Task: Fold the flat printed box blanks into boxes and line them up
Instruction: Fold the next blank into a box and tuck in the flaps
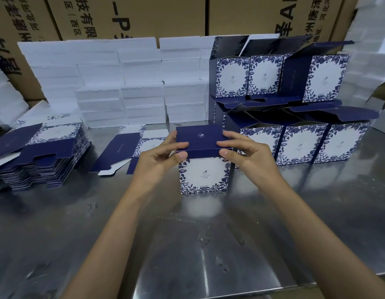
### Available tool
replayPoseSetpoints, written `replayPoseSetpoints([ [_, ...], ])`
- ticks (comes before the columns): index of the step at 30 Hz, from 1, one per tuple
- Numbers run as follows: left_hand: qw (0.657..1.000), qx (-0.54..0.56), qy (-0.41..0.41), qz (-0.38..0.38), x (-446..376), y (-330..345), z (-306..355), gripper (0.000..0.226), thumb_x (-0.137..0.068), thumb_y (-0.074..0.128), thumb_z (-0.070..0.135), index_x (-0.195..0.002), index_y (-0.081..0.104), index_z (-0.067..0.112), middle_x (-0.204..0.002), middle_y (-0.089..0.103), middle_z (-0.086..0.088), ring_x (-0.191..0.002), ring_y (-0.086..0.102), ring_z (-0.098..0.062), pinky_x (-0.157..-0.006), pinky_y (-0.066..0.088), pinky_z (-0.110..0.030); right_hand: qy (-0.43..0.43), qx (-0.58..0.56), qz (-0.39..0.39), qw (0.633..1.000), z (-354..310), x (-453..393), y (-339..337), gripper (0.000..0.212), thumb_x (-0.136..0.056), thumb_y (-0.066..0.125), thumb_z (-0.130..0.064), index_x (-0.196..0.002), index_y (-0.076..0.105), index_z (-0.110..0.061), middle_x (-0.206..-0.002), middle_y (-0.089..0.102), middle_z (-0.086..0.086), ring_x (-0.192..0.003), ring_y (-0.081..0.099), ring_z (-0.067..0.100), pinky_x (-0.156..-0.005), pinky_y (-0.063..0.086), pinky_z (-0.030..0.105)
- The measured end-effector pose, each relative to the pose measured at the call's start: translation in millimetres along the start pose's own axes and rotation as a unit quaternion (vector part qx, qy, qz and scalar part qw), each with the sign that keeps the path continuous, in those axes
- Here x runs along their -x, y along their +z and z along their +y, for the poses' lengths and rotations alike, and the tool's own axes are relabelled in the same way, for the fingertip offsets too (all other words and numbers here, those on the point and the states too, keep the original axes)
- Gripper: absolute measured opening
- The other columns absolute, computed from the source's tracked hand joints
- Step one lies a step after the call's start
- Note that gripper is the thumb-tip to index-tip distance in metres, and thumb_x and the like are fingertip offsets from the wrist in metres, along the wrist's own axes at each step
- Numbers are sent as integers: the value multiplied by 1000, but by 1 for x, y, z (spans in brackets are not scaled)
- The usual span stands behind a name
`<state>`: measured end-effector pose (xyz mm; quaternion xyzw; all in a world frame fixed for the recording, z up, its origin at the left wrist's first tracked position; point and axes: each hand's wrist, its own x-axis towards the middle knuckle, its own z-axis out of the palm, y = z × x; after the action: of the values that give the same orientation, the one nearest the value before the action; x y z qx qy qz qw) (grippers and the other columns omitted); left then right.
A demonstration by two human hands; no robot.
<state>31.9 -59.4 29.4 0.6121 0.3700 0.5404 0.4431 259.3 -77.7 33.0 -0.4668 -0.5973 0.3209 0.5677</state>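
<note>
A folded blue-and-white floral box [203,175] stands upright on the steel table [187,244] in the middle. Its navy lid flap [200,138] lies folded over the top. My left hand [161,157] pinches the lid's left front edge between thumb and fingers. My right hand [246,153] pinches the right front edge the same way. One flat box blank [122,151] lies just left of the box. A tall stack of flat blanks [39,156] sits at the far left. Folded boxes with open lids [299,144] stand in two tiers at the right.
White foam blocks [122,83] are stacked along the back of the table, with more at both sides. Large brown cartons [144,16] form a wall behind them. The table's front edge runs at the lower right.
</note>
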Motion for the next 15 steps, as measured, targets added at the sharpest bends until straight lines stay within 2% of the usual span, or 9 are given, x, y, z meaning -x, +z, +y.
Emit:
replayPoseSetpoints([
  [3, 1000, -7, 4, 13, 2, 5, -2, 26, -86, 74, 5, -107, 76, 20, -144, 53, 11, -126, 50, 13, -98, 47, -12, 0, 5, -2, 1000, -1, 1, -1, 29, -88, 75, -2, -106, 75, -25, -145, 56, 3, -126, 54, -5, -106, 50, 29],
  [6, 1000, -9, 5, 29, 5, 11, -2, 45, -89, 72, 11, -129, 65, 31, -140, 56, 19, -128, 49, 11, -106, 44, -21, 6, -3, 9, 1000, 3, 4, 1, 31, -92, 71, -3, -115, 72, -25, -136, 64, 7, -129, 55, 1, -105, 50, 23],
  [8, 999, 1, -22, 45, 8, 18, -5, 59, -92, 70, 23, -145, 48, 37, -149, 50, 11, -134, 48, 4, -110, 44, -26, 17, -9, 17, 1000, 7, 6, 5, 35, -95, 69, -6, -127, 69, -22, -125, 71, 4, -116, 65, 3, -103, 50, 20],
  [10, 996, -23, -69, 61, 9, 23, -8, 71, -87, 70, 41, -151, 38, 38, -154, 45, 3, -133, 47, 2, -113, 42, -34, 39, -18, 21, 999, 12, 6, 9, 45, -98, 66, -11, -142, 58, -19, -123, 71, -1, -108, 66, -5, -96, 49, 12],
  [11, 994, -33, -87, 61, 9, 25, -10, 76, -86, 70, 44, -153, 35, 35, -154, 44, 1, -130, 47, 3, -114, 42, -34, 56, -3, 24, 998, 12, 6, 12, 48, -99, 65, -16, -145, 54, -19, -123, 70, -3, -109, 64, -7, -94, 47, 11],
  [12, 993, -39, -94, 53, 9, 26, -12, 78, -87, 72, 40, -155, 33, 31, -154, 45, 2, -129, 48, 4, -112, 43, -30, 73, 25, 26, 997, 12, 5, 14, 45, -100, 64, -24, -144, 55, -19, -123, 70, -3, -109, 64, -4, -95, 47, 15],
  [14, 994, -64, -78, 32, 7, 27, -14, 75, -89, 74, 25, -154, 35, 22, -149, 50, 6, -123, 53, 9, -99, 46, -13, 89, 79, 13, 993, 11, 4, 18, 34, -102, 60, -35, -130, 65, -16, -120, 72, 0, -108, 66, 8, -100, 50, 32],
  [15, 993, -84, -70, 33, 6, 28, -15, 74, -89, 74, 19, -153, 36, 19, -145, 52, 7, -120, 55, 9, -90, 46, -5, 91, 97, 2, 991, 9, 4, 20, 33, -102, 57, -38, -124, 67, -16, -116, 72, 0, -107, 66, 13, -99, 50, 35],
])
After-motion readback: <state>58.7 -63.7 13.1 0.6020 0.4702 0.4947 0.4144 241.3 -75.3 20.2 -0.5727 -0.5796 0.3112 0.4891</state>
